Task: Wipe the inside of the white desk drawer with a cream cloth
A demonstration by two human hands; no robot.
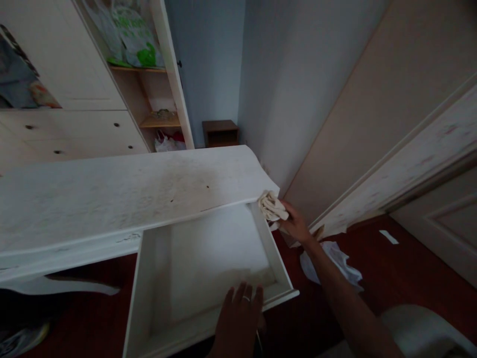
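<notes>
A white drawer [219, 243] is pulled out from a white table with a stained top [112, 194]. My left hand [240, 315], with a ring on one finger, lies across the drawer's front edge. Its fingers are stretched and slightly apart, reaching over the inside; the thumb is mostly hidden. At the drawer's far right corner, my right hand [296, 223] is closed around a bunched cream cloth [273, 206]. The cloth is beside the drawer's right side wall, just below the tabletop's edge. Dark smudges mark the drawer's bottom near its front.
Behind the table stand a white cabinet [78, 134] and open shelves with plastic bags [136, 35]. A small brown stand [220, 132] sits by the wall. White crumpled material [333, 263] lies on the red floor [372, 258] at right, near a white rounded object [417, 323].
</notes>
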